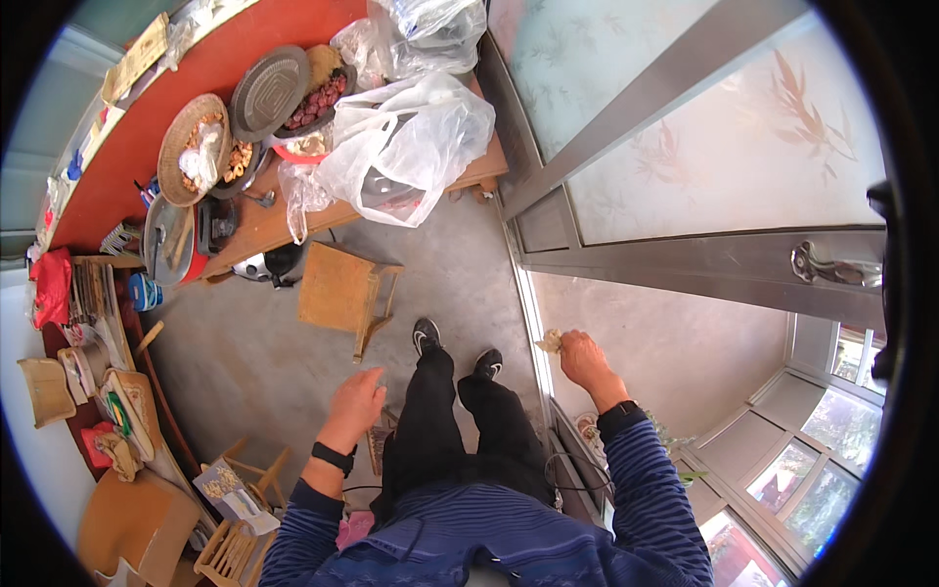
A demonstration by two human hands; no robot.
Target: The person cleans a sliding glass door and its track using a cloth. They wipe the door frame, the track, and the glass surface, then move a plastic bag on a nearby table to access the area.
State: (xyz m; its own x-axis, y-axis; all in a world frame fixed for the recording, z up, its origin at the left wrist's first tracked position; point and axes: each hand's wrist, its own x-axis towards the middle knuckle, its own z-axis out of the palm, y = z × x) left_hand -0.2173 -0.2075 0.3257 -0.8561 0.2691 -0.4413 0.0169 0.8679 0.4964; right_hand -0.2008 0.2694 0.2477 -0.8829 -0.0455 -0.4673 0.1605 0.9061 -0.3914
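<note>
My right hand (587,362), at the right over the door threshold, is closed around a small crumpled pale-brown piece (549,341), perhaps paper or cloth. At the lower left, my left hand (357,402) is raised over the concrete floor. Its fingers are bent, and a small greyish, see-through bit shows at the fingertips; I cannot tell what it is or whether it is held. A wooden stool (335,285) stands on the floor ahead of my left hand. My feet in black shoes are between the two hands.
A wooden table (469,167) ahead bears plastic bags (418,139), a wicker basket (172,147), trays and red dates. The metal-framed glass door (704,257) is at the right. Shelves with boxes, a small wooden chair (235,550) and cardboard (139,513) line the left.
</note>
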